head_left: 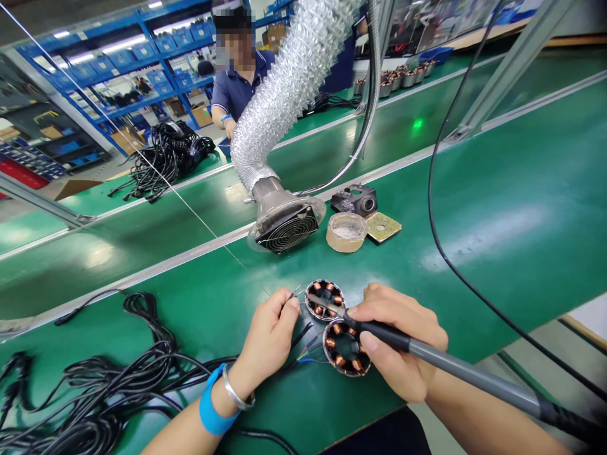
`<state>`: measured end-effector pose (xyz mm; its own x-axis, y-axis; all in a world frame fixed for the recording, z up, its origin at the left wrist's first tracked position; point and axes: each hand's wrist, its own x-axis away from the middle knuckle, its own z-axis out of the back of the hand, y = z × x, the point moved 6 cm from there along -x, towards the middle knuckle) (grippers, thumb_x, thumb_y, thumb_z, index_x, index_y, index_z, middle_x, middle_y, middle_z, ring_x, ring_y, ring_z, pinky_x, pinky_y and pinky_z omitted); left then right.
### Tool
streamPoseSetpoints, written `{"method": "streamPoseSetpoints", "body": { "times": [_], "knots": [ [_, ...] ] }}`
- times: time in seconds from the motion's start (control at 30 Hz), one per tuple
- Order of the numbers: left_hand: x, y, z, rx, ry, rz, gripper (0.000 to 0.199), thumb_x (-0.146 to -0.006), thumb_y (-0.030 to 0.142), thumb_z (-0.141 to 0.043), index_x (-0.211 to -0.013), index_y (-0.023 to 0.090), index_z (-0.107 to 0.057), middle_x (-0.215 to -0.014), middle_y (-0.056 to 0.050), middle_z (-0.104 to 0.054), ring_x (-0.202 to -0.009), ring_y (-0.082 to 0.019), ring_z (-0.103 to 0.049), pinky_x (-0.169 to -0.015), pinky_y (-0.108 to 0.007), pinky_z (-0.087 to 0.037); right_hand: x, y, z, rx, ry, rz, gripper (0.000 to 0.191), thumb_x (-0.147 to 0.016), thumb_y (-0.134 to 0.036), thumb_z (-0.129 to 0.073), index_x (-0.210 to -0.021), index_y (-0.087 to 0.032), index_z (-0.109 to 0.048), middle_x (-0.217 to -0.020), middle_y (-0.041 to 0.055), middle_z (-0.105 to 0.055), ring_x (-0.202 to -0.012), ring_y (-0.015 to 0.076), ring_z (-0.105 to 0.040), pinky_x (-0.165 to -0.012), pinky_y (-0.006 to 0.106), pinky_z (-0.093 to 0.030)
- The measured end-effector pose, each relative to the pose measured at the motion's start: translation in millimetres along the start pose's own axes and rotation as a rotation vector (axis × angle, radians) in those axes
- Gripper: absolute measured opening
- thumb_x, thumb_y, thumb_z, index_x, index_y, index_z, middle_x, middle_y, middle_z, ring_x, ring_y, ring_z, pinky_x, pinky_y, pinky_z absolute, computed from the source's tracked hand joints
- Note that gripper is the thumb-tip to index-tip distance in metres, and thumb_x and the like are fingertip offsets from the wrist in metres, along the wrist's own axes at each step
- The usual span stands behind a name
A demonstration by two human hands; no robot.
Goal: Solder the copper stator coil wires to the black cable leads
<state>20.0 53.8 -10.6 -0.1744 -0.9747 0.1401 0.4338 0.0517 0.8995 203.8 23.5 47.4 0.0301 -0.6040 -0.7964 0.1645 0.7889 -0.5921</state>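
My left hand (pixel 270 335) is closed in a pinch on a thin wire, its stripped end sticking up beside the upper motor stator (pixel 327 286). A soldering iron (pixel 469 374) is gripped in my right hand (pixel 405 341), its tip reaching over the upper stator's left side. Whether the tip touches the wire cannot be made out. Just below, a second motor stator (pixel 348 364) with copper coils lies on the green bench, partly behind my right fingers. Coloured leads (pixel 306 355) from a black cable run up to it.
A fume extractor head (pixel 289 229) hangs from a silver duct (pixel 270 114). Behind the stators are a round tub (pixel 346 232), a yellowish pad (pixel 383 227) and a dark iron stand (pixel 355 200). Black cables (pixel 109 379) cover the left side. A co-worker (pixel 244 82) is across the bench.
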Motion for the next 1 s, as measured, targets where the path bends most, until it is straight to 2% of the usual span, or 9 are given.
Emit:
{"method": "streamPoseSetpoints", "body": {
  "times": [0.2,0.37,0.47,0.53,0.6,0.67,0.73,0.83,1.0],
  "knots": [
    [-1,1,-1.3,0.007,0.0,-0.002,0.031,-0.094,0.039,-0.04,-0.07,0.02,-0.041,-0.064,0.005,-0.035,-0.063,-0.013,-0.033,-0.061,-0.025,-0.028,-6,19,17,0.167,0.053,0.03,0.026,-0.079,-0.014,-0.059,-0.103,-0.02,-0.067,-0.08,0.0053,-0.067,-0.062,0.0177,-0.057,-0.055,0.033,-0.045],
    [-1,-1,-0.9,0.021,-0.005,-0.004,0.033,-0.094,0.041,-0.041,-0.07,0.019,-0.045,-0.062,0.005,-0.036,-0.062,-0.013,-0.034,-0.061,-0.025,-0.029,-9,69,45,0.552,0.059,-0.052,0.026,-0.087,-0.023,-0.062,-0.112,-0.022,-0.065,-0.098,0.0085,-0.07,-0.088,0.0243,-0.064,-0.079,0.041,-0.053],
    [-1,-4,-0.4,0.055,-0.008,0.009,0.034,-0.095,0.043,-0.042,-0.071,0.019,-0.047,-0.061,0.006,-0.034,-0.059,-0.012,-0.032,-0.058,-0.024,-0.027,-2,95,51,0.65,-0.048,-0.142,0.026,-0.092,-0.029,-0.058,-0.116,-0.022,-0.064,-0.104,0.0096,-0.07,-0.094,0.0251,-0.067,-0.083,0.041,-0.055],
    [-1,-8,-0.2,0.095,-0.015,0.031,0.034,-0.094,0.045,-0.044,-0.073,0.019,-0.049,-0.06,0.006,-0.032,-0.056,-0.011,-0.028,-0.055,-0.024,-0.025,3,98,53,0.654,-0.037,-0.165,0.026,-0.092,-0.03,-0.058,-0.117,-0.022,-0.064,-0.108,0.0094,-0.071,-0.094,0.0242,-0.069,-0.082,0.039,-0.057],
    [-2,-11,0.1,0.143,-0.026,0.055,0.035,-0.093,0.048,-0.046,-0.074,0.018,-0.052,-0.058,0.007,-0.031,-0.053,-0.01,-0.025,-0.052,-0.024,-0.022,6,89,54,0.616,0.053,-0.161,0.029,-0.093,-0.027,-0.059,-0.121,-0.021,-0.063,-0.1,0.0078,-0.072,-0.08,0.0202,-0.071,-0.073,0.034,-0.058],
    [-3,-13,0.6,0.198,-0.042,0.076,0.036,-0.091,0.05,-0.048,-0.075,0.018,-0.055,-0.057,0.008,-0.029,-0.052,-0.01,-0.022,-0.05,-0.023,-0.021,4,75,47,0.517,0.078,-0.145,0.029,-0.094,-0.02,-0.056,-0.122,-0.021,-0.061,-0.08,0.0024,-0.071,-0.057,0.0143,-0.066,-0.057,0.028,-0.056],
    [-5,-13,1.3,0.251,-0.062,0.093,0.036,-0.089,0.051,-0.051,-0.075,0.017,-0.054,-0.057,0.008,-0.029,-0.051,-0.009,-0.021,-0.05,-0.023,-0.021,-2,60,30,0.403,0.006,-0.095,0.024,-0.093,-0.015,-0.055,-0.114,-0.022,-0.063,-0.067,-0.0023,-0.066,-0.049,0.0117,-0.062,-0.051,0.024,-0.053],
    [-7,-11,4.4,0.277,-0.07,0.097,0.036,-0.086,0.049,-0.057,-0.071,0.018,-0.048,-0.058,0.008,-0.031,-0.052,-0.008,-0.022,-0.051,-0.022,-0.023,-12,39,-6,0.284,-0.195,0.038,0.012,-0.087,-0.014,-0.061,-0.097,-0.021,-0.061,-0.071,-0.0006,-0.067,-0.057,0.0131,-0.061,-0.054,0.025,-0.052],
    [-10,-9,11.6,0.226,-0.078,0.034,0.033,-0.086,0.046,-0.06,-0.074,0.017,-0.05,-0.063,0.006,-0.042,-0.059,-0.01,-0.034,-0.057,-0.022,-0.031,-15,36,-49,0.133,-0.437,0.107,0.02,-0.083,-0.009,-0.053,-0.099,-0.019,-0.057,-0.073,0.0005,-0.062,-0.063,0.0146,-0.053,-0.058,0.026,-0.048]
  ]
}}
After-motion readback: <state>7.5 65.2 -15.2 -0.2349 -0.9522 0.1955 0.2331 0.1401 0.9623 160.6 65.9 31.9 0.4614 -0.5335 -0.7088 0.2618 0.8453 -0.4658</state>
